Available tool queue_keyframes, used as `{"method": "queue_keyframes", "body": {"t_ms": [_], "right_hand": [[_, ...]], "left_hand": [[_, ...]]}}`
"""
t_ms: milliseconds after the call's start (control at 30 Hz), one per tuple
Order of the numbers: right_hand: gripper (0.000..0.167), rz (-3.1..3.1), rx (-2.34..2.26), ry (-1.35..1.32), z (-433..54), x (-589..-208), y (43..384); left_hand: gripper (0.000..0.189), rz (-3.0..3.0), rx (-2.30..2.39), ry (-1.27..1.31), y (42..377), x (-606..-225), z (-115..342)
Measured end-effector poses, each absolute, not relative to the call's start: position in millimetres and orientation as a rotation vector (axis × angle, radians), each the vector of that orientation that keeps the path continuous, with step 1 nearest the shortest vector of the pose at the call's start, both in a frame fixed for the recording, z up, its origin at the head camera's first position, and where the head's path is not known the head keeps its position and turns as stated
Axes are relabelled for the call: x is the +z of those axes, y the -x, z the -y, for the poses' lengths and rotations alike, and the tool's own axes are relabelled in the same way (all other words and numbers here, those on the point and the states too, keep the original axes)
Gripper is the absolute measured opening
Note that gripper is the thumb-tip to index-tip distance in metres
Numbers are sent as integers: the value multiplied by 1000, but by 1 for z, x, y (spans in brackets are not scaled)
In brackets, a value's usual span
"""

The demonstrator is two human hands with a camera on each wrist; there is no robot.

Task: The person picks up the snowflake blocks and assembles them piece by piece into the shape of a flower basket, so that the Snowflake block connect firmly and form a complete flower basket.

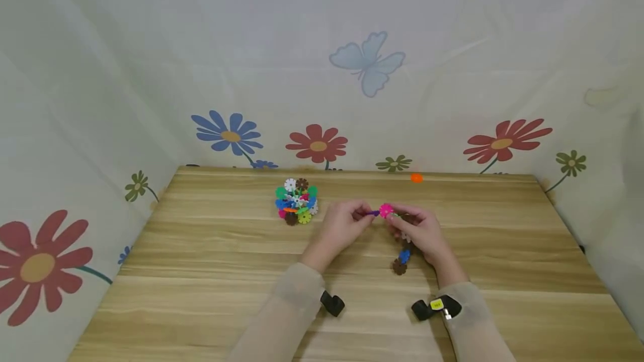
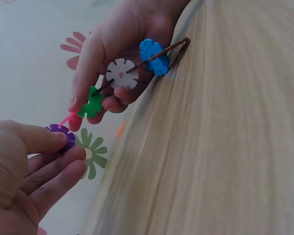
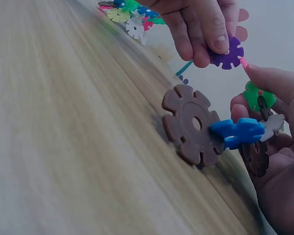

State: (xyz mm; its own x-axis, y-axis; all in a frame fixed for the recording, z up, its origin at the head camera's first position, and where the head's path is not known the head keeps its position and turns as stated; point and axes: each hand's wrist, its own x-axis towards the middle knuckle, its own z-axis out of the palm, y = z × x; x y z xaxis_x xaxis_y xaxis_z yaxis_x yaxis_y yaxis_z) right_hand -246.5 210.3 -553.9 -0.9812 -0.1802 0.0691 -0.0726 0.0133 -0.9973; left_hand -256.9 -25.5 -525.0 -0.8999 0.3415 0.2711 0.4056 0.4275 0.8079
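Observation:
Between the thumb and fingers of my left hand (image 1: 338,228) is a purple notched plastic disc (image 3: 230,55), the snowflake-shaped building kind. My right hand (image 1: 425,232) pinches a pink disc (image 1: 386,210), whose edge meets the purple one. From the pink disc a linked chain runs back under the right palm: a green disc (image 2: 92,104), a white disc (image 2: 121,73), a blue disc (image 2: 154,58) and brown discs. At the chain's tail, a large brown disc (image 3: 188,125) hangs close over the wood. Right fingers partly hide the chain's middle.
A ball-like cluster of joined multicoloured discs (image 1: 297,201) sits on the wooden table (image 1: 226,272), left of the hands. One loose orange disc (image 1: 416,178) lies by the far edge. Behind stands a flower-printed cloth (image 1: 282,71). Both wrists carry black cameras (image 1: 333,303).

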Motion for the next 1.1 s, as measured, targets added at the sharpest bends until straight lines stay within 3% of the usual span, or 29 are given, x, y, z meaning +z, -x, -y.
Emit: {"method": "queue_keyframes", "body": {"t_ms": [1100], "right_hand": [[35,-2175,-2170,199,-211,-555,245]], "left_hand": [[4,2491,-1597,656,252,-534,21]]}}
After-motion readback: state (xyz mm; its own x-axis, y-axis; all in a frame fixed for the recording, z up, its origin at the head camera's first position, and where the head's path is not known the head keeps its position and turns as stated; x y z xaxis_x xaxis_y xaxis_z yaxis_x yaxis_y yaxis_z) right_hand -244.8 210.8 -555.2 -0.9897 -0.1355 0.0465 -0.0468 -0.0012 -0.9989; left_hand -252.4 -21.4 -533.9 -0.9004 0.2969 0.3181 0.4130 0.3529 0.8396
